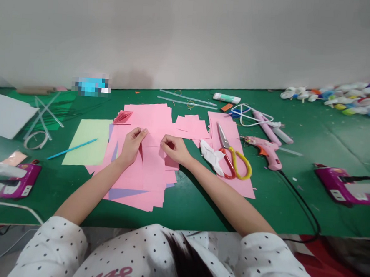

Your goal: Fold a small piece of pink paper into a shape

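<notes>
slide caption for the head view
Left hand pinching pink paper, right hand close by, scissors and glue gun beyond

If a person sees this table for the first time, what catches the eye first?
Most likely the pink paper, spread around the middle of the green table, under the left hand and right hand. Next, perhaps, come the red-and-yellow-handled scissors, right of the hands, and the colourful pile at the far right, near the wall.

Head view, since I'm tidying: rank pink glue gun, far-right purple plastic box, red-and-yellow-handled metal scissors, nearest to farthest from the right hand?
1. Scissors: right side.
2. Glue gun: right of scissors.
3. Purple box: far right.
</notes>
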The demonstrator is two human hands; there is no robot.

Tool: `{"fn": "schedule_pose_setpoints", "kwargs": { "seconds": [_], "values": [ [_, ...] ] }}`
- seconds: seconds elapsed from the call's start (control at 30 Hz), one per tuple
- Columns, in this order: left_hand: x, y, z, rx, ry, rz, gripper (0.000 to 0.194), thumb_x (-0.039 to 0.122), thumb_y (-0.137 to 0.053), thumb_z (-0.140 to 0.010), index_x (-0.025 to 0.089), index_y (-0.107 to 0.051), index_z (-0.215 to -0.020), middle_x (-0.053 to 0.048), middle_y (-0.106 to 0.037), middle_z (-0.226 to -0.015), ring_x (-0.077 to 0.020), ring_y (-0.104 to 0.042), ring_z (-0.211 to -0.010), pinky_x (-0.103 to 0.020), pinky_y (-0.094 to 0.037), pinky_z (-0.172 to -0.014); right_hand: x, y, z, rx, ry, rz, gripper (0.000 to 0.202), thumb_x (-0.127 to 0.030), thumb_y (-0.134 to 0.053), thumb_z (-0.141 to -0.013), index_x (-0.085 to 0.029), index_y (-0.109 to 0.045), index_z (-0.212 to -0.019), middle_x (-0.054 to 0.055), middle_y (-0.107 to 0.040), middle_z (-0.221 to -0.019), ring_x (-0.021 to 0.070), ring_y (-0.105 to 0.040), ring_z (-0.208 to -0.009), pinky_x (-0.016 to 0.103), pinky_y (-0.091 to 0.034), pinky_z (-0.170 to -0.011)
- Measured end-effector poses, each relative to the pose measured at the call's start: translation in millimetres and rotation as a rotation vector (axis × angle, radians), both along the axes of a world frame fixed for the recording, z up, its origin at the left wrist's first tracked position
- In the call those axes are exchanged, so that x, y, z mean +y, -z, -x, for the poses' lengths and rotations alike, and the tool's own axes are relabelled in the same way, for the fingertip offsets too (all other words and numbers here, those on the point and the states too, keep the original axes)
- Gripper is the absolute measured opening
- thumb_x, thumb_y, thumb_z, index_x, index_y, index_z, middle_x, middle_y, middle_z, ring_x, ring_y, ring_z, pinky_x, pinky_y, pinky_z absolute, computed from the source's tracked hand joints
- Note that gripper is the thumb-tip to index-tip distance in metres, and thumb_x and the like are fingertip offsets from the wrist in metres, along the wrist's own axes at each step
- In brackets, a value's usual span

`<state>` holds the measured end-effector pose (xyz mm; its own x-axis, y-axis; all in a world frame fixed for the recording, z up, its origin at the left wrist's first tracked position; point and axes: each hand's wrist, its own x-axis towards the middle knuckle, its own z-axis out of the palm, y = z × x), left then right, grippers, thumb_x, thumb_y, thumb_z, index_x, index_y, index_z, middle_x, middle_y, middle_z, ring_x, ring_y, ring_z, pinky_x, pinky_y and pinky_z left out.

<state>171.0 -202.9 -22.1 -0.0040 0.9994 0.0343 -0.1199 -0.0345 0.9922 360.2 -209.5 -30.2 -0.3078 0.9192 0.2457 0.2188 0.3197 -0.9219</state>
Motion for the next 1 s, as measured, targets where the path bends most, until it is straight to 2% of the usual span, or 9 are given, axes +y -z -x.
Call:
{"fn": "schedule_pose_setpoints", "kwargs": {
  "seconds": [0.2,0.4,0.53,0.7,1.0],
  "values": [
    [-1.0,-1.9,0.4,0.024,0.028,-0.023,0.042,0.044,-0.075,-0.079,0.019,-0.045,-0.064,0.004,-0.047,-0.066,-0.0102,-0.045,-0.065,-0.024,-0.038,-0.064,-0.7,-0.7,-0.6,0.002,-0.013,-0.003,0.015,-0.029,-0.055,-0.079,-0.02,-0.054,-0.066,-0.002,-0.057,-0.06,0.0116,-0.049,-0.057,0.027,-0.04,-0.059],
    [-2.0,-3.8,-1.4,0.021,0.007,-0.024,0.04,0.046,-0.075,-0.078,0.019,-0.049,-0.066,0.003,-0.052,-0.068,-0.0113,-0.049,-0.069,-0.025,-0.041,-0.068,0.5,2.5,-1.6,0.045,-0.038,0.077,0.022,-0.035,-0.058,-0.083,-0.02,-0.054,-0.067,-0.002,-0.058,-0.058,0.0112,-0.052,-0.054,0.026,-0.04,-0.057],
    [-0.9,-2.8,-0.3,0.042,0.007,-0.038,0.036,0.046,-0.075,-0.078,0.018,-0.055,-0.068,0.002,-0.054,-0.07,-0.0116,-0.05,-0.07,-0.026,-0.042,-0.07,1.2,3.1,-1.3,0.041,-0.05,0.057,0.025,-0.039,-0.059,-0.085,-0.02,-0.056,-0.069,-0.001,-0.06,-0.062,0.0115,-0.052,-0.057,0.026,-0.041,-0.059],
    [-0.3,-0.8,0.4,0.018,-0.01,-0.058,0.031,0.047,-0.072,-0.081,0.018,-0.066,-0.078,0.0,-0.06,-0.078,-0.0128,-0.053,-0.075,-0.027,-0.044,-0.074,1.6,4.6,-1.1,0.013,-0.062,0.046,0.024,-0.038,-0.06,-0.085,-0.019,-0.059,-0.071,-0.001,-0.062,-0.064,0.0121,-0.053,-0.059,0.027,-0.042,-0.062],
    [-0.1,1.1,0.7,0.035,-0.056,-0.059,0.029,0.045,-0.073,-0.081,0.018,-0.066,-0.074,0.0,-0.061,-0.077,-0.013,-0.054,-0.075,-0.026,-0.044,-0.075,1.4,2.9,-0.2,-0.043,-0.061,0.018,0.018,-0.033,-0.059,-0.084,-0.019,-0.059,-0.072,-0.001,-0.062,-0.065,0.0123,-0.053,-0.06,0.027,-0.041,-0.063]
  ]
}}
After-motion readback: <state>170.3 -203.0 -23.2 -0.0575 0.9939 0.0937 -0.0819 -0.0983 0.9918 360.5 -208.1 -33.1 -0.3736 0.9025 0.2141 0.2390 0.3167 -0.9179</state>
